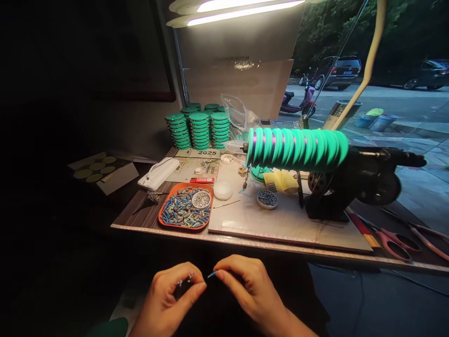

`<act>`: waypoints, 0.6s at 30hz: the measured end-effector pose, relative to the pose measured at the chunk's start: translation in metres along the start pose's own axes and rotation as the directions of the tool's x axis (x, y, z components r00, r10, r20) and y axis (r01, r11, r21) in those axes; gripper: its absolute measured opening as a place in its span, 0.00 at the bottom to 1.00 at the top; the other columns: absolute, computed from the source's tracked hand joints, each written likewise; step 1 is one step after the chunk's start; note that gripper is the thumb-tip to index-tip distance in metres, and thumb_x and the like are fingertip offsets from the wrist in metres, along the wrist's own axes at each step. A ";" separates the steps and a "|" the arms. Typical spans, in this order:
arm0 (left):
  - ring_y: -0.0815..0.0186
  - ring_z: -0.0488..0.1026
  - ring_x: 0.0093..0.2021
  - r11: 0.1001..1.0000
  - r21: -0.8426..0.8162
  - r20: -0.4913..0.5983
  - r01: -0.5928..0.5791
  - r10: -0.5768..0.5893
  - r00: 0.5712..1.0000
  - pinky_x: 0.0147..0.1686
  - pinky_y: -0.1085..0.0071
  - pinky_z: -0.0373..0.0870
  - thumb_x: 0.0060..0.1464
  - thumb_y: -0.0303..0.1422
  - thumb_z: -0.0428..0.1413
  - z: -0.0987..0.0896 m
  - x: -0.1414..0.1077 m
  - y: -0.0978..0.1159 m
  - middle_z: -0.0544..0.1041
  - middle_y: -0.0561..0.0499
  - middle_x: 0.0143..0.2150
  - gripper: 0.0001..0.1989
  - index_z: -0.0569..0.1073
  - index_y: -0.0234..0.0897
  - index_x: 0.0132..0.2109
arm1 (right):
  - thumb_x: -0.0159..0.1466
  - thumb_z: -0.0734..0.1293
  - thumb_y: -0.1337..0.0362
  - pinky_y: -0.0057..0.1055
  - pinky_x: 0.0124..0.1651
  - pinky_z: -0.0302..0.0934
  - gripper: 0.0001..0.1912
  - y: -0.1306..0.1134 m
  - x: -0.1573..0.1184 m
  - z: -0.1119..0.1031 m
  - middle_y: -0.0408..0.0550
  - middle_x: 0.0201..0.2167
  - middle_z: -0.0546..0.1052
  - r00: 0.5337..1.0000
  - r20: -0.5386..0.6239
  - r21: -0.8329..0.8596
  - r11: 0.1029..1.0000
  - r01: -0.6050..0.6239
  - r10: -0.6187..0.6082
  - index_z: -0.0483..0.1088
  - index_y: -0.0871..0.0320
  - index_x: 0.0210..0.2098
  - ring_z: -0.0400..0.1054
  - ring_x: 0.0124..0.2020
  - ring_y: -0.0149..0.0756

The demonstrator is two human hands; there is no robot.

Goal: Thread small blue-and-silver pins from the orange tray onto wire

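Below the table's front edge, both hands are held close together with a small gap between the fingertips. My right hand (245, 285) pinches a thin blue ribbed piece (212, 274) between thumb and forefinger, its free end pointing left. My left hand (177, 292) is closed in a pinch, thumb against forefinger; small shiny bits (185, 280) show by its curled fingers, too small to name. Beyond the hands, an orange tray (160, 220) holds many blue ribbed pieces and grey cylinders, with a round white dish (192, 200) of small silvery parts inside it.
Green spools (199, 128) stand stacked at the back. A black winding machine (328, 206) carries a row of green discs (294, 147) on the right. A round dish of dark beads (267, 200) sits mid-table. Scissors (394, 245) lie at the right edge.
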State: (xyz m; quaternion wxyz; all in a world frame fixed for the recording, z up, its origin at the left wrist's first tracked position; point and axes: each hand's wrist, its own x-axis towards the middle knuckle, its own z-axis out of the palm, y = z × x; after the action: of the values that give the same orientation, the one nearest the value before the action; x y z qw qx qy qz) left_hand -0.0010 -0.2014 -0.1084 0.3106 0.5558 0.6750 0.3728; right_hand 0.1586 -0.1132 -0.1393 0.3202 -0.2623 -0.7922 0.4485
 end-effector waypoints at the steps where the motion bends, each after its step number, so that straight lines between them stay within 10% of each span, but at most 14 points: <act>1: 0.69 0.65 0.25 0.998 -0.058 -0.027 0.025 -0.026 0.999 0.24 0.77 0.63 0.53 0.38 0.53 -0.002 -0.001 -0.001 0.68 0.53 0.23 0.13 0.69 0.37 0.25 | 0.63 0.58 0.66 0.14 0.32 0.59 0.12 0.001 0.000 -0.003 0.42 0.26 0.74 0.999 -0.038 -0.068 0.997 0.022 -0.025 0.73 0.59 0.31 0.68 0.28 0.20; 4: 0.69 0.62 0.24 0.981 -0.178 -0.112 0.073 -0.094 0.989 0.24 0.77 0.63 0.51 0.40 0.54 -0.008 -0.002 -0.001 0.64 0.54 0.22 0.14 0.66 0.37 0.23 | 0.61 0.58 0.69 0.19 0.42 0.63 0.13 0.000 0.002 -0.010 0.48 0.36 0.75 0.983 -0.127 -0.253 0.963 0.098 -0.133 0.72 0.60 0.39 0.69 0.37 0.26; 7: 0.69 0.61 0.26 0.969 -0.206 -0.044 0.137 -0.149 0.988 0.27 0.76 0.63 0.51 0.40 0.54 -0.007 -0.003 -0.003 0.63 0.54 0.23 0.14 0.67 0.36 0.24 | 0.55 0.63 0.70 0.23 0.56 0.59 0.25 -0.006 0.004 -0.008 0.49 0.51 0.68 0.985 0.081 -0.092 0.983 0.157 -0.149 0.64 0.59 0.53 0.64 0.52 0.30; 13: 0.73 0.54 0.22 0.790 -0.512 0.041 0.336 -0.369 0.929 0.22 0.78 0.57 0.47 0.44 0.58 0.006 -0.005 -0.005 0.59 0.57 0.22 0.17 0.66 0.35 0.25 | 0.61 0.61 0.61 0.14 0.32 0.56 0.10 -0.006 0.004 0.007 0.41 0.26 0.72 0.966 0.200 0.169 0.966 -0.198 0.163 0.71 0.61 0.35 0.63 0.28 0.19; 18: 0.75 0.48 0.20 0.723 -0.574 0.039 0.384 -0.444 0.895 0.19 0.78 0.48 0.39 0.51 0.60 0.017 0.001 -0.002 0.56 0.60 0.20 0.23 0.66 0.35 0.31 | 0.62 0.59 0.66 0.15 0.29 0.52 0.09 0.002 0.001 0.008 0.41 0.24 0.70 0.999 0.030 0.023 1.000 0.019 -0.020 0.67 0.62 0.28 0.60 0.25 0.19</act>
State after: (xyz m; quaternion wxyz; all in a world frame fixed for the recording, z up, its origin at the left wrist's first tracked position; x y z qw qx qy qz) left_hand 0.0117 -0.1976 -0.1185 0.5024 0.2532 0.6546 0.5050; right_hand 0.1527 -0.1160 -0.1441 0.3153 -0.2442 -0.7943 0.4583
